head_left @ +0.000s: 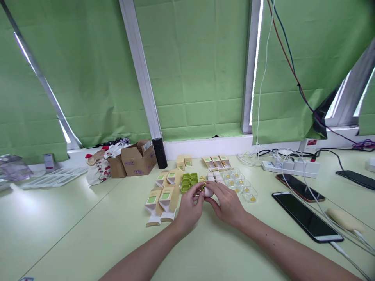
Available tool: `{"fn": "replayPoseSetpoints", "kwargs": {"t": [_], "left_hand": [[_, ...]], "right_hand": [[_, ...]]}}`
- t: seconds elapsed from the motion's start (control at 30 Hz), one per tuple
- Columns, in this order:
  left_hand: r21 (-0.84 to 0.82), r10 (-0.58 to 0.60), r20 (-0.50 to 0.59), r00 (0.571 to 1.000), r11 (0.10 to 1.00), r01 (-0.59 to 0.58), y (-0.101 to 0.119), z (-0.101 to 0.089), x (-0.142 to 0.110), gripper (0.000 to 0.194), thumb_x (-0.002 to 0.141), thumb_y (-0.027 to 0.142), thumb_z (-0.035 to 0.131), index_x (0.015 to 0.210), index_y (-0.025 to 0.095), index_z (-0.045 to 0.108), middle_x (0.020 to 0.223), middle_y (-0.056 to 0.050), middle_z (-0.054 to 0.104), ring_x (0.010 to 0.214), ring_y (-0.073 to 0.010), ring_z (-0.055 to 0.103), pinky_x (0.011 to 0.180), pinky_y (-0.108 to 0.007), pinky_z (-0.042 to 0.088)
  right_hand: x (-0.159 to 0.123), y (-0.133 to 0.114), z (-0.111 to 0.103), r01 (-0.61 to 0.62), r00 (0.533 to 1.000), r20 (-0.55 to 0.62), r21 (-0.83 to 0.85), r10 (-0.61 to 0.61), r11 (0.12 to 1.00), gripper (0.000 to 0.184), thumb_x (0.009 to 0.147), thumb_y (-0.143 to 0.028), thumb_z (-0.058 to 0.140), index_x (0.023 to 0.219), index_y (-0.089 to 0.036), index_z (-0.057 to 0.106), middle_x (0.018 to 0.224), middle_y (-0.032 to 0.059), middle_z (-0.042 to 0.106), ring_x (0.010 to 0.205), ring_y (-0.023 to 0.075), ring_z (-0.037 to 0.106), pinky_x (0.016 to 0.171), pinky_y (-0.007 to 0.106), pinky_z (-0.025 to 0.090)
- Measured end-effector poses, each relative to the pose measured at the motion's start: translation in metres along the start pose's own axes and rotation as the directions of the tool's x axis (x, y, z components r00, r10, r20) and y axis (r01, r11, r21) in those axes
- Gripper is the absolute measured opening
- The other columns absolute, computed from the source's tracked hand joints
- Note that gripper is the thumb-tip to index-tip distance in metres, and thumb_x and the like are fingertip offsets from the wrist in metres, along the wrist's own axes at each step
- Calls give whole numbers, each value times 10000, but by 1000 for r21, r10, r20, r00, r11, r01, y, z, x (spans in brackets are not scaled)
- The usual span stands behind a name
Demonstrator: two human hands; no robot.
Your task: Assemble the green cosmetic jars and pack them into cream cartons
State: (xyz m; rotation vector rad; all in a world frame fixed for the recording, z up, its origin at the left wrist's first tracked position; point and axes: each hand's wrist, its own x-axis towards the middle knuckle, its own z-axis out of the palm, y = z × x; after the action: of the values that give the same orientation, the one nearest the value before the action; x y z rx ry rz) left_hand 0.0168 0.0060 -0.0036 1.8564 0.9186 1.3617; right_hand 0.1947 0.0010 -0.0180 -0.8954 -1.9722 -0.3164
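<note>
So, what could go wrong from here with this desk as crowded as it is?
The small white piece sits in the fingertips of the left hand and right hand, so it might slip. The clear containers stand close beyond the right hand, which could nudge them. The cable plugged into the nearest phone lies near the right forearm and might get snagged.

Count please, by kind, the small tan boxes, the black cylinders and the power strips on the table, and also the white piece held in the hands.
Small tan boxes: 9
Black cylinder: 1
Power strip: 1
Held white piece: 1
Total: 12
</note>
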Motion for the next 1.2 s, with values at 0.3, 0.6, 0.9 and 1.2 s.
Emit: {"fn": "replayPoseSetpoints", "kwargs": {"t": [0.3,0.6,0.9,1.2], "left_hand": [[39,-23,-6,1000,999,23,3,1,1,323,979,301,575,1250,183,705,1209,-122,766,1026,-244,763,923,-383,633],[65,-85,5,996,994,84,-3,2,5,283,995,291,518,1175,184,709,1042,-92,785,837,-205,761,789,-345,630],[156,-121,-7,993,980,121,-2,-1,8,278,996,296,498,1143,184,705,960,-72,788,789,-203,747,746,-340,608],[259,43,75,996,964,-61,0,-16,8,339,939,398,666,1223,218,714,1264,-122,723,1206,-296,656,1064,-463,505]], "right_hand": [[1,2,2,2,998,56,24,-3,1000,324,1037,-197,515,1361,-196,501,1253,153,722,1050,294,709,842,431,597],[3,-1,6,-44,994,103,-40,48,998,284,1012,-167,484,1295,-176,512,1106,152,731,966,295,695,758,388,544],[5,-2,7,-125,978,164,-22,127,992,228,1010,-170,460,1226,-179,533,1015,131,730,883,288,679,728,388,524],[2,5,4,-282,959,144,372,245,884,219,1007,-240,537,1224,-235,563,1169,107,667,988,247,678,815,385,598]]}}
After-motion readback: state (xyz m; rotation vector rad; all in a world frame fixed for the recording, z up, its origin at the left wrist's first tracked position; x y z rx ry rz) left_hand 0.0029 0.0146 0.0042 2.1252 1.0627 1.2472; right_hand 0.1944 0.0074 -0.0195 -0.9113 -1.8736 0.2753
